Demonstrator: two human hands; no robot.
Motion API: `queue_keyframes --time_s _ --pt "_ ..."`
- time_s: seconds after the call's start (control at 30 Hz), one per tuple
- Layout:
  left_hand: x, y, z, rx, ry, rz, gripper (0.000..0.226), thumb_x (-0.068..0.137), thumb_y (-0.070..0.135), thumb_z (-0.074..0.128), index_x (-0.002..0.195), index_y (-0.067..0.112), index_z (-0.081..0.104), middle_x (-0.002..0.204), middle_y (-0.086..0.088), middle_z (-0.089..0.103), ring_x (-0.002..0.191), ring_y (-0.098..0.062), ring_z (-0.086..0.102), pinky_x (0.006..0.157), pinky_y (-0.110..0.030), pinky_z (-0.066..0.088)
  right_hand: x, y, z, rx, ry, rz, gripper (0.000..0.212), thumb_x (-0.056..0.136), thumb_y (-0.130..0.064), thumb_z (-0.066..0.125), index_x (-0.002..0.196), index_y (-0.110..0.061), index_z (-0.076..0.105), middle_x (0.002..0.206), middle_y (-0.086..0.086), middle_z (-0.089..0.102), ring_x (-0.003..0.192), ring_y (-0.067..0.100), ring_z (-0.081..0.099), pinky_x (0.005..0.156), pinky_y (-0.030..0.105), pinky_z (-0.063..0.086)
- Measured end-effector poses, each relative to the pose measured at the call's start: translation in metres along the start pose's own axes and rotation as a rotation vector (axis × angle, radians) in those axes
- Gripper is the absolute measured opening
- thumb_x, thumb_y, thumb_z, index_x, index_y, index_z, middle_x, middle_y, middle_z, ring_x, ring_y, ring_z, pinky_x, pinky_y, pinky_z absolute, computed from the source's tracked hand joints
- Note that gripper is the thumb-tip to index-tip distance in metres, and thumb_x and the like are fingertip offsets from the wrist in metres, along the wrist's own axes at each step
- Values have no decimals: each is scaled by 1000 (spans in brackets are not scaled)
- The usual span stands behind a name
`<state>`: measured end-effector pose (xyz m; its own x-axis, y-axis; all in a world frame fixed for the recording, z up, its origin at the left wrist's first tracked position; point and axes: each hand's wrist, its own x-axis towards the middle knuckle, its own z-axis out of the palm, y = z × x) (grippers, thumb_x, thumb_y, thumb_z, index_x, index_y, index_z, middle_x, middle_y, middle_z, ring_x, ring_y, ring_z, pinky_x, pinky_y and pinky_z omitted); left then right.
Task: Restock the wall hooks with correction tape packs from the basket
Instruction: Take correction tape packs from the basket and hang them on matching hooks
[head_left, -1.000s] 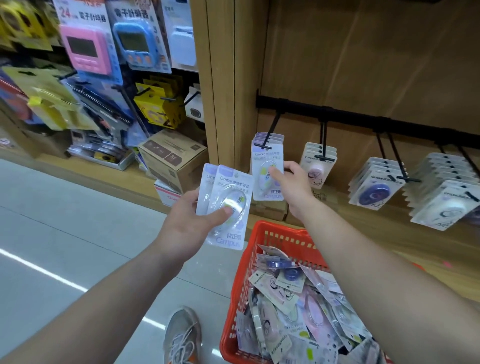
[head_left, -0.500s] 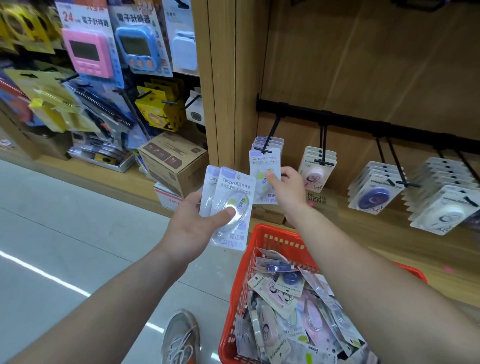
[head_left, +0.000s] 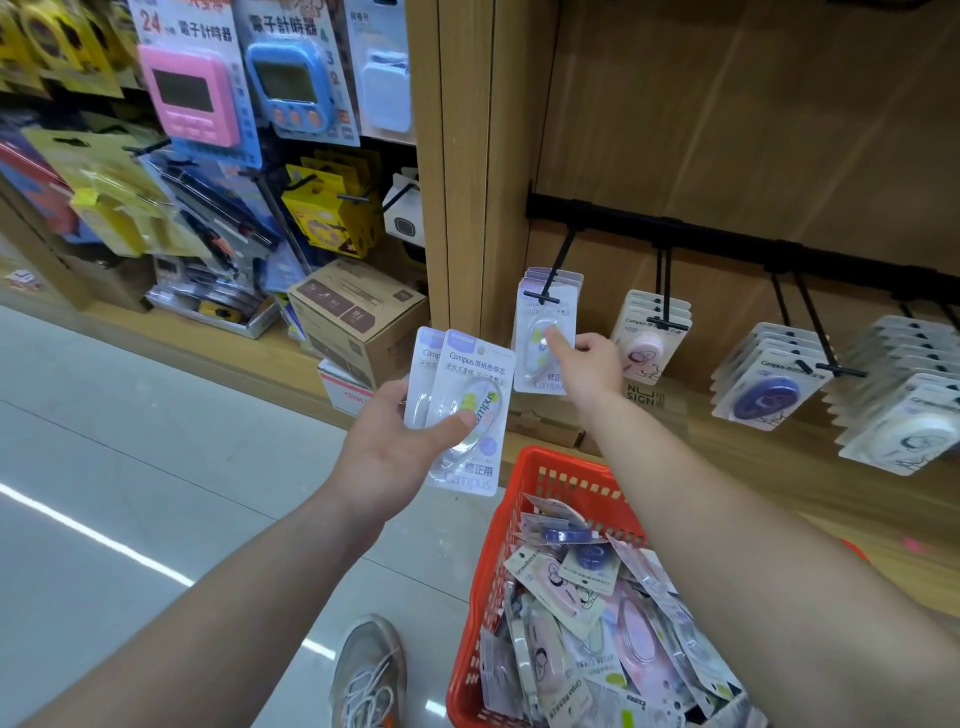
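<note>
Wooden wall (head_left: 727, 130); basket (head_left: 550, 467) cut off; rear pack (head_left: 423, 358) in left hand (head_left: 384, 452) half-hidden

The left hand (head_left: 387, 457) and right hand (head_left: 592, 364) are bare, as are both forearms, and at six o'clock a grey mesh low-top sneaker (head_left: 369, 670) shows white laces and an orange sole edge.

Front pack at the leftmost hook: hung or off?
Hung, it seems: the crossbar tip of the leftmost hook shows in front of the top of the front pack, while the right hand touches its blister.
</note>
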<state>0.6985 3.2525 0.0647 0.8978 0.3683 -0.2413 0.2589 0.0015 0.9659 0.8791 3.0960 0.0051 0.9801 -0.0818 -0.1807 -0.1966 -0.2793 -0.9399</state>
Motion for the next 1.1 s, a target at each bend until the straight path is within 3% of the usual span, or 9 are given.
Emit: queue_keyframes --time_s 0.07,0.17,0.2,0.3,0.4,0.5,0.77,0.9,1.1 --pt "1 0 1 -5 12 -10 35 87 25 81 118 23 65 96 11 76 73 -2 74 50 -12 49 4 -7 -2 -29 -29 106 36 98 -47 64 88 -14 60 88 1 63 73 16 55 83 43 58" --pt "3 1 2 -14 21 -26 39 87 28 81 121 22 60 100 10 74 77 -4 74 51 -13 50 -7 -6 -5 -188 13 107 50 99 -46 62 130 -7 61 122 10 65 106 30 62 89 37 48" --pt "3 2 3 -19 23 -28 40 88 29 80 121 22 59 100 10 74 79 -5 74 51 -13 50 -17 -4 -7 -198 50 55 49 100 -43 62 133 -7 60 124 12 65 113 32 62 89 37 48" --pt "4 3 4 -19 24 -22 41 88 30 80 120 23 57 101 11 72 84 -6 71 51 -12 49 -54 2 -16 41 -107 -4 24 103 -32 57 118 -16 68 110 8 72 100 22 70 80 34 55" --pt "3 2 5 1 20 -7 41 86 25 82 119 23 57 103 9 72 86 -6 72 54 -13 51 -91 -1 -22 194 -456 36 23 104 -32 57 111 -14 70 100 9 78 84 19 73 73 33 56" --pt "-1 2 9 27 -22 11 38 84 21 84 112 29 59 101 10 74 83 -4 73 59 -16 54 -106 -2 -16 231 -553 7 26 98 -31 68 114 -12 67 97 5 79 86 22 76 74 37 60" --pt "3 5 3 68 63 -10 25 100 20 66 123 19 59 110 0 73 92 -16 73 67 -28 53 -76 7 -28 313 -318 116 23 97 -23 70 116 -11 63 104 5 79 90 23 78 87 51 62" --pt "2 6 0 91 45 -14 24 98 18 68 122 18 62 109 1 73 90 -15 73 64 -26 51 -46 4 -28 143 -180 14 23 95 -26 73 113 -15 61 106 1 78 91 18 77 83 46 63" --pt "6 6 0 82 37 -26 22 97 17 69 118 19 64 110 0 74 91 -17 74 64 -26 52 -22 -3 -12 113 -136 -42 19 95 -25 74 104 -16 60 99 2 77 91 19 75 79 40 62"
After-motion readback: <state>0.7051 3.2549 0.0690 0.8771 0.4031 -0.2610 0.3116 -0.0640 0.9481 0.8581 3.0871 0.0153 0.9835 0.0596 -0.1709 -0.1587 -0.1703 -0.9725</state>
